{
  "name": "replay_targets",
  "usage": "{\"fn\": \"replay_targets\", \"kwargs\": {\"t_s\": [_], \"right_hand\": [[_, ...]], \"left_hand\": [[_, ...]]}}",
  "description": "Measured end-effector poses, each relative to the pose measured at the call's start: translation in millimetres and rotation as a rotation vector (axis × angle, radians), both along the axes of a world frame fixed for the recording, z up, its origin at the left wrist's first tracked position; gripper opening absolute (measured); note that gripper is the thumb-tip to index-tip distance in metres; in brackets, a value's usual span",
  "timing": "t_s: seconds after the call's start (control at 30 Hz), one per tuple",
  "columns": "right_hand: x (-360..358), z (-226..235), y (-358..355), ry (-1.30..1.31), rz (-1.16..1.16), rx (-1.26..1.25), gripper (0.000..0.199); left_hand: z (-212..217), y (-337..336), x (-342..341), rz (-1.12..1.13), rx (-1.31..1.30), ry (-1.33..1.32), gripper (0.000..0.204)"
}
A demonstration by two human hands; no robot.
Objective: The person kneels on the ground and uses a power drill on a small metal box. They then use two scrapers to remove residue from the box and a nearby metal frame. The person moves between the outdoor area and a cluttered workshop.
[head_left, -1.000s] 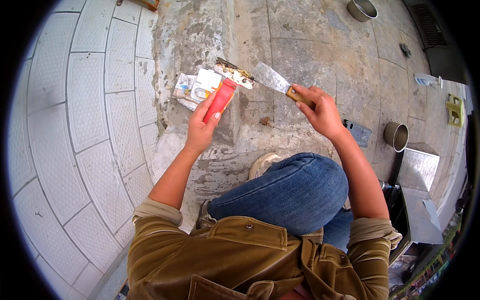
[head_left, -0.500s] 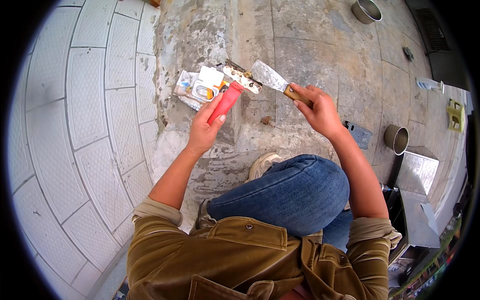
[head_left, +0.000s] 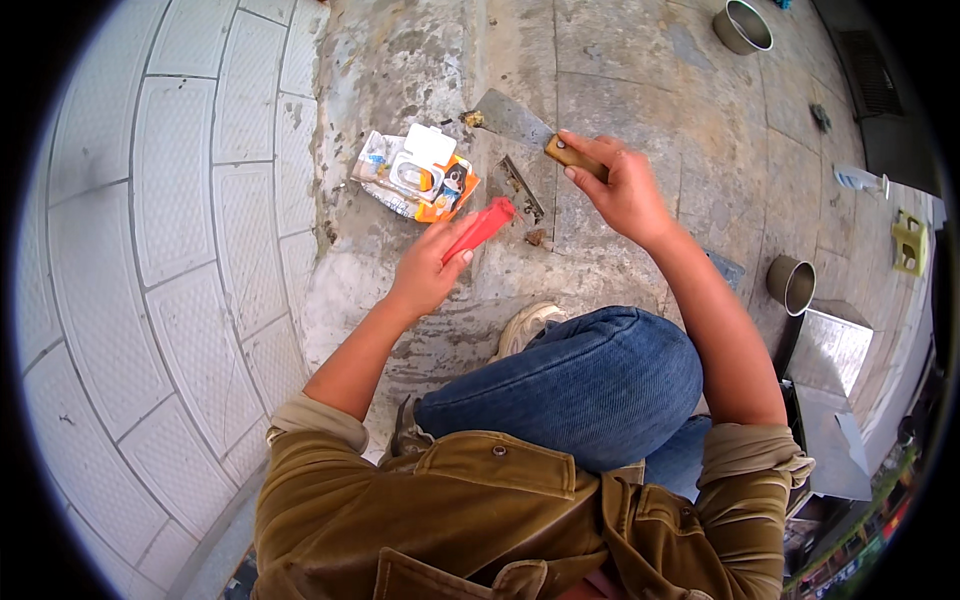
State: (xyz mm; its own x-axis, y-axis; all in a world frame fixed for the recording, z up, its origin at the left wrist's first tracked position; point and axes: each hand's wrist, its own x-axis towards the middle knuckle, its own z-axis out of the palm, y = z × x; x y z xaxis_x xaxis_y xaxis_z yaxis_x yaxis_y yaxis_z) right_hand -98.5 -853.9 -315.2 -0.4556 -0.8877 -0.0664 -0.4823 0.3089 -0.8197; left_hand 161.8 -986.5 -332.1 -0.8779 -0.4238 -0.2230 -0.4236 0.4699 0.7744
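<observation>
My left hand (head_left: 428,268) grips the red handle (head_left: 478,229) of a scraper. Its dirty dark head (head_left: 522,190) is turned nearly edge-on. In my right hand (head_left: 625,185) is a putty knife with a wooden handle (head_left: 577,157); its broad grey blade (head_left: 512,116) points left, apart from the scraper. A small yellowish-brown lump (head_left: 471,118) shows at the blade's tip. Just beyond my left hand lies a white and orange wipes packet (head_left: 385,180), its white flip lid (head_left: 430,146) raised.
A brown scrap (head_left: 537,237) lies on the stained concrete floor (head_left: 620,110). White tiles (head_left: 170,240) run along the left. Toward the right are two round metal tins (head_left: 743,27) (head_left: 792,285), a metal box (head_left: 830,345), a clear bottle (head_left: 860,180) and a yellow-green stool (head_left: 910,243).
The putty knife has moved left and away, off the scraper's head, with the lump now at its tip. My left hand has shifted right and nearer, turning the head from flat to edge-on.
</observation>
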Motion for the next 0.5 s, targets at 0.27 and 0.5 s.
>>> {"fn": "replay_targets", "kwargs": {"t_s": [0.27, 0.5], "right_hand": [[8, -38, 4, 0.157, -0.045, 0.005, 0.038], [44, -81, -6, 0.003, 0.12, -0.082, 0.038]], "left_hand": [[-32, -31, 84, 0.604, 0.193, -0.104, 0.048], [-30, -25, 90, 0.576, 0.162, -0.113, 0.046]]}}
